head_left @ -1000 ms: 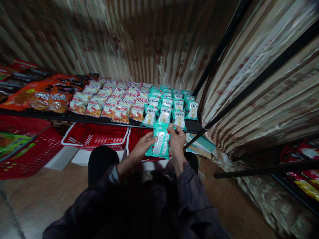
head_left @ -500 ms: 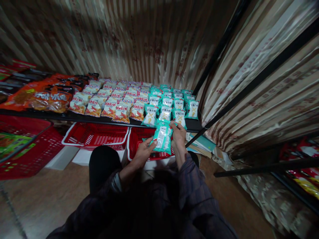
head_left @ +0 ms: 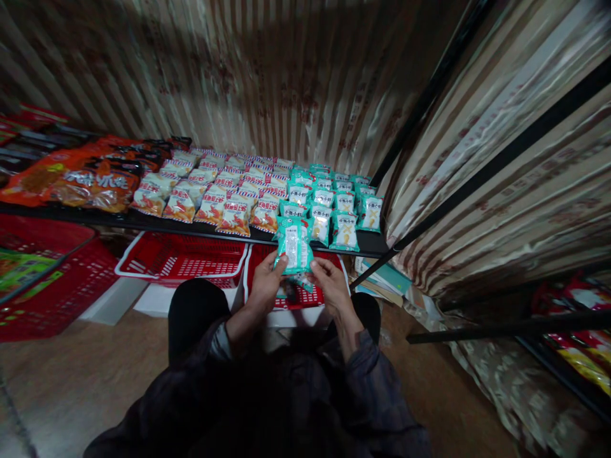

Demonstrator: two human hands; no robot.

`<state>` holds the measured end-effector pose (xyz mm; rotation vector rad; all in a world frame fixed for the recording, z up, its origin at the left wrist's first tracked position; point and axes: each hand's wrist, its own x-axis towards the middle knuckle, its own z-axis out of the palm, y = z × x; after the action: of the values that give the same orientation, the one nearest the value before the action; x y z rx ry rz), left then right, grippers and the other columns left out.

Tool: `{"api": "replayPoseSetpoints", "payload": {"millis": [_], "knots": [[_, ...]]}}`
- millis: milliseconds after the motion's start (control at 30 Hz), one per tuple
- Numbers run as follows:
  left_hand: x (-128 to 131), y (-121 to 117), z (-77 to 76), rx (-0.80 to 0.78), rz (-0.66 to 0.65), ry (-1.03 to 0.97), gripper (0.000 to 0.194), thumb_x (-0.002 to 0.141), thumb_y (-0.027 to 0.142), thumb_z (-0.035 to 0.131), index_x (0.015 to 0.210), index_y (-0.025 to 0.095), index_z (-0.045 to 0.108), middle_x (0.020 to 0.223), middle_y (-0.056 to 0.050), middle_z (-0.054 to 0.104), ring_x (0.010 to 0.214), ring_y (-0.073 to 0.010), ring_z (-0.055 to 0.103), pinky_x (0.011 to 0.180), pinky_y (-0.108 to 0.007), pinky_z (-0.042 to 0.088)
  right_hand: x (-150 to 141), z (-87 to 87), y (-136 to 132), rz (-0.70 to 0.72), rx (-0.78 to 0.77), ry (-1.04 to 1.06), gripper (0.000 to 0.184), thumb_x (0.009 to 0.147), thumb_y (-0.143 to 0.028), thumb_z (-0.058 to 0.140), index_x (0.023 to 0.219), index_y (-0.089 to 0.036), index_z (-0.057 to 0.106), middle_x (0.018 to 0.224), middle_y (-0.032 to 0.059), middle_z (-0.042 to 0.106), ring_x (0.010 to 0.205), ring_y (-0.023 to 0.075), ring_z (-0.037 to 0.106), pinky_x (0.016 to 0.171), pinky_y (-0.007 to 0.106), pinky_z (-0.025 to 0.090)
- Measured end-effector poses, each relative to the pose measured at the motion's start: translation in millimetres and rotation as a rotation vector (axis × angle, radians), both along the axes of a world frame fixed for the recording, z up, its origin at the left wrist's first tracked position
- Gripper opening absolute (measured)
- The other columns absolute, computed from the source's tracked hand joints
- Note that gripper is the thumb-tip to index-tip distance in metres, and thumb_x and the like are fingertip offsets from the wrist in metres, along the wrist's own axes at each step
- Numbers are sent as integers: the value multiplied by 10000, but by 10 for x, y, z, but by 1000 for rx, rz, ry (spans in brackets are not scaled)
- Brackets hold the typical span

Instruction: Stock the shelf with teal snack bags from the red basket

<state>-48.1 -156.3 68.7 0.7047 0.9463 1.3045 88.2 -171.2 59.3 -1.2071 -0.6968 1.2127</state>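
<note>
A teal snack bag [head_left: 294, 247], its printed back facing up, is between my hands just over the front edge of the black shelf. My left hand [head_left: 266, 281] is closed on its lower left side, thumb on top. At the lower right corner, my right hand [head_left: 331, 284] pinches the same bag with thumb and fingertips. Beyond it, several matching teal bags [head_left: 344, 230] stand in rows on the shelf, fronts outward. Below the hands sits a red basket [head_left: 329, 299] with a white rim, and a bit of another teal bag [head_left: 304, 282] shows there.
White-and-orange snack bags [head_left: 233, 213] and orange bags [head_left: 112, 184] fill the shelf [head_left: 372, 244] leftward. Another red basket [head_left: 186, 257] is under it, and a larger red basket [head_left: 42, 286] stands far left. Black metal bars [head_left: 477, 172] slant on the right before a striped curtain [head_left: 305, 83].
Both hands have brought the teal bag left and slightly nearer the shelf's front row. My right hand has shifted from the bag's upper right edge to its lower right corner.
</note>
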Motion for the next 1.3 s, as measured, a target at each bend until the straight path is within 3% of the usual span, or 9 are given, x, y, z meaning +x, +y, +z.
{"api": "replayPoseSetpoints", "payload": {"millis": [200,433,633,900,1000,1167,1300], "knots": [[11,-33,-37,-23,2,-10,711,512,525,845,1070,132,646,918,-76,736,819,-226,687,757,-350,550,-92,-96,-42,-110,45,54,397,509,-417,854,777,-181,682,596,-46,658,511,80,570,535,219,492],[-63,-54,16,-8,-88,23,591,596,515,819,1015,131,657,886,-69,740,759,-194,678,735,-319,534,-137,-48,-87,-93,157,-5,372,562,-378,827,858,-200,689,735,-17,709,620,111,609,603,249,512],[-61,-15,-18,-7,-83,69,569,566,502,843,950,116,678,845,-73,737,740,-189,669,714,-304,510,-143,-14,-135,-24,160,-46,363,606,-360,792,919,-209,686,786,-17,709,676,129,618,667,270,512],[-9,-32,-32,-35,-11,36,565,556,528,836,896,117,648,785,-43,715,691,-162,645,681,-285,499,-154,-92,-169,-60,174,-71,361,657,-379,758,960,-197,685,829,2,696,714,140,600,675,271,501],[-15,-27,-36,-31,-28,26,553,554,525,836,873,127,622,768,-30,700,674,-153,634,666,-277,491,-118,-154,-173,-58,195,-235,370,756,-418,666,1049,-192,660,902,38,683,777,170,616,719,315,518],[-12,-22,-33,-55,-30,110,572,538,531,841,869,143,583,730,-7,674,626,-146,620,639,-284,485,-81,-114,-216,-188,398,-892,389,869,-318,560,1245,-223,602,1155,111,611,1094,242,555,954,442,466],[46,-19,-31,-30,18,196,569,561,540,822,881,153,555,727,4,656,625,-139,608,619,-270,474,-83,-49,-227,-126,541,-1142,350,937,-223,449,1232,-254,634,1173,103,622,1118,230,549,993,432,446]]}}
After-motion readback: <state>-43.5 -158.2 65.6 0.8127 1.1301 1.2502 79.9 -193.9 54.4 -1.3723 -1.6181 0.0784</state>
